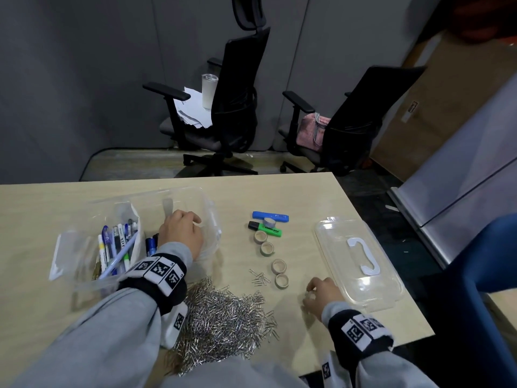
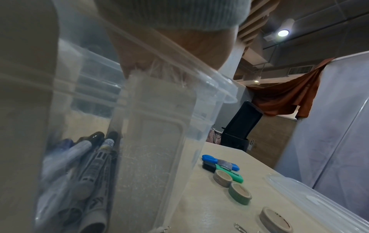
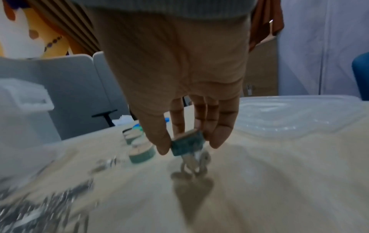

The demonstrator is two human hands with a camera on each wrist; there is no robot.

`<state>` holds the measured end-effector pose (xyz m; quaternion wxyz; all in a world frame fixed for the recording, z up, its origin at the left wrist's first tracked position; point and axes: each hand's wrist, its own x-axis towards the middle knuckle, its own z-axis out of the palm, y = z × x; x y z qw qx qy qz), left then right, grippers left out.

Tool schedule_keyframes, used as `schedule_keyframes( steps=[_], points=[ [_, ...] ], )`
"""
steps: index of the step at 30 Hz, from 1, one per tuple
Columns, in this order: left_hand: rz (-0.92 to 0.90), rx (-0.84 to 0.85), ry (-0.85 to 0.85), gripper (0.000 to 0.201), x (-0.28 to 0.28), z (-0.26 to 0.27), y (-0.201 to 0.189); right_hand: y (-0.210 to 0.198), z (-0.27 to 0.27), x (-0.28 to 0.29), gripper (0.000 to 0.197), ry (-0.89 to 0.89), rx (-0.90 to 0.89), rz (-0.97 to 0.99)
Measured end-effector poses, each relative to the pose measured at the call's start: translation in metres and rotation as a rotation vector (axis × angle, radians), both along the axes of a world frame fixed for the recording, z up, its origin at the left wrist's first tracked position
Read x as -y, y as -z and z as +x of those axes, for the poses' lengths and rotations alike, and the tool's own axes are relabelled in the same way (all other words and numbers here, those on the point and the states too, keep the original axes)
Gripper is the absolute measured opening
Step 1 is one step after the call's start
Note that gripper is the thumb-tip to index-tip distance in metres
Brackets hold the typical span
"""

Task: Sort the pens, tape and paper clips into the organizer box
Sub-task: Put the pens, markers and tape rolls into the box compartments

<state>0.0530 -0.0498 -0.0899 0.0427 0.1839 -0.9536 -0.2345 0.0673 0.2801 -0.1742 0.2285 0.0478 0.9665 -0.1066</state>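
The clear organizer box (image 1: 140, 196) stands at the table's left, with several pens (image 1: 117, 247) in its left compartment; they show through the wall in the left wrist view (image 2: 89, 157). My left hand (image 1: 181, 231) grips the box's rim near a frosted divider (image 2: 155, 157). My right hand (image 1: 319, 294) hovers low over the table and pinches a small teal tape roll (image 3: 184, 144) between thumb and fingers; blurred silver clips show just beneath it. Several tape rolls (image 1: 267, 248) lie in a row nearby. A big heap of paper clips (image 1: 223, 317) lies in front of me.
The box's clear lid (image 1: 358, 261) lies at the right, close to my right hand. A blue highlighter (image 1: 270, 217) and a green highlighter (image 1: 265, 229) lie behind the rolls, a grey roll on them. Two office chairs (image 1: 237, 107) stand beyond the table's far edge.
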Motion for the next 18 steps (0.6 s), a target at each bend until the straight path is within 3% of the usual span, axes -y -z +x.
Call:
schedule_keyframes(
  steps=[3,7,12,18],
  points=[
    [-0.001,0.001,-0.001,0.028,-0.001,0.0,-0.001,0.017,0.014,0.004,0.033,-0.042,0.005,0.04],
    [0.007,0.004,-0.007,0.028,0.0,0.001,-0.002,0.032,0.028,0.007,0.03,-0.005,-0.134,0.02],
    [0.005,0.004,-0.017,0.029,0.0,0.002,-0.001,0.043,0.045,0.01,0.044,-0.023,-0.218,0.047],
    [-0.001,0.012,-0.01,0.027,0.0,0.001,-0.001,0.03,0.009,0.027,0.021,0.058,-0.388,-0.299]
  ],
)
